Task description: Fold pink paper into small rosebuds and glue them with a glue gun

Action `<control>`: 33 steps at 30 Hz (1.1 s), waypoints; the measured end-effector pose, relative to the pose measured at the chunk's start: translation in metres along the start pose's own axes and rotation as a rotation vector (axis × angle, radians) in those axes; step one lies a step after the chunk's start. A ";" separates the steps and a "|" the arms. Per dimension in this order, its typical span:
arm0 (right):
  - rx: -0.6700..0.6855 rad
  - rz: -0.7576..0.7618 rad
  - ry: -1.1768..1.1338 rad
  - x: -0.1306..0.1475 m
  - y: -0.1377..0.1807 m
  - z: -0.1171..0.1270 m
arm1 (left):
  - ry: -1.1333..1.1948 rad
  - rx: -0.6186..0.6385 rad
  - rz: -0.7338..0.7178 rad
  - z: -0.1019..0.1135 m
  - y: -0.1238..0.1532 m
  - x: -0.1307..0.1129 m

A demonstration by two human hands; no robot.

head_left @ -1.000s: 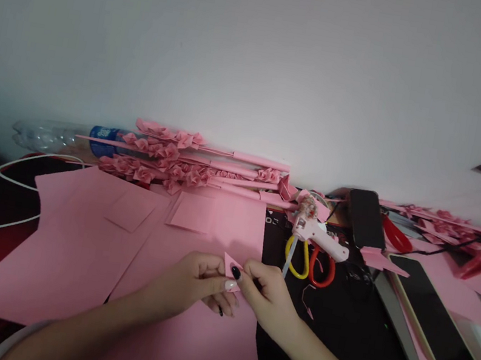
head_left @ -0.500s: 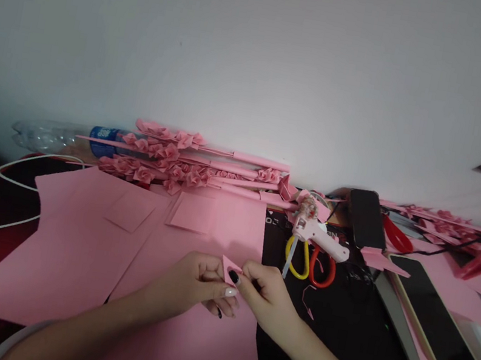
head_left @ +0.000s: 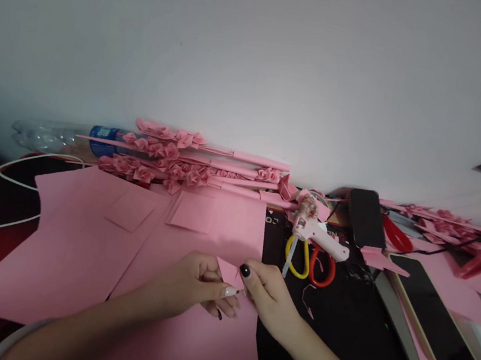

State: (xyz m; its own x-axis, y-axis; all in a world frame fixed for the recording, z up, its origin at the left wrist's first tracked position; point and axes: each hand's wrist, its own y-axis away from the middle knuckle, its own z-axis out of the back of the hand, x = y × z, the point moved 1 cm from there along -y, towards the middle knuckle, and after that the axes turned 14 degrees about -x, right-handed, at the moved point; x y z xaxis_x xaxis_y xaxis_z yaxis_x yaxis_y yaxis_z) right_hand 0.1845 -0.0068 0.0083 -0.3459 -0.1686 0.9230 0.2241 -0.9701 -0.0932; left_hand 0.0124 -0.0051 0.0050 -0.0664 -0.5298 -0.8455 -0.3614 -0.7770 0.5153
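Note:
A small folded piece of pink paper (head_left: pixel 227 271) is held up between my two hands, above the large pink sheets (head_left: pixel 185 343). My left hand (head_left: pixel 199 287) pinches its lower edge between thumb and fingers. On the other side, my right hand (head_left: pixel 267 295) grips the paper's right edge, its dark-nailed thumb on top and the other fingers curled behind, partly hidden. Beyond the hands, a square of pink paper (head_left: pixel 192 212) lies on the sheets, and another square (head_left: pixel 130 212) rests farther left.
Pink paper flowers (head_left: pixel 195 175) on stems lie along the wall beside a plastic bottle (head_left: pixel 51 137). Right of the hands are a glue gun (head_left: pixel 321 236), scissors with yellow and red handles (head_left: pixel 321 273), and a phone (head_left: pixel 437 314). A white cable (head_left: pixel 16 167) curls at left.
My right thumb has shifted up and right, toward the paper's right edge. More of the folded paper's face now shows. My left hand stays nearly in place.

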 end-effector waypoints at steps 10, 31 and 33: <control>0.039 0.002 0.005 0.002 -0.002 -0.001 | 0.026 0.026 0.002 0.003 -0.002 0.004; 0.062 -0.036 -0.057 0.002 -0.002 0.000 | 0.005 0.046 0.006 0.003 -0.001 0.001; 0.055 -0.059 -0.083 0.002 -0.001 0.001 | -0.017 0.066 0.007 0.003 0.000 0.000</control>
State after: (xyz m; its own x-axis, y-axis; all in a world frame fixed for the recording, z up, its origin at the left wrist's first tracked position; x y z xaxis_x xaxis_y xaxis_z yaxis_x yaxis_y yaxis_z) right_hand 0.1841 -0.0057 0.0103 -0.2842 -0.0939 0.9541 0.2559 -0.9665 -0.0189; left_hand 0.0099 -0.0041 0.0047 -0.0844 -0.5287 -0.8446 -0.4217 -0.7490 0.5110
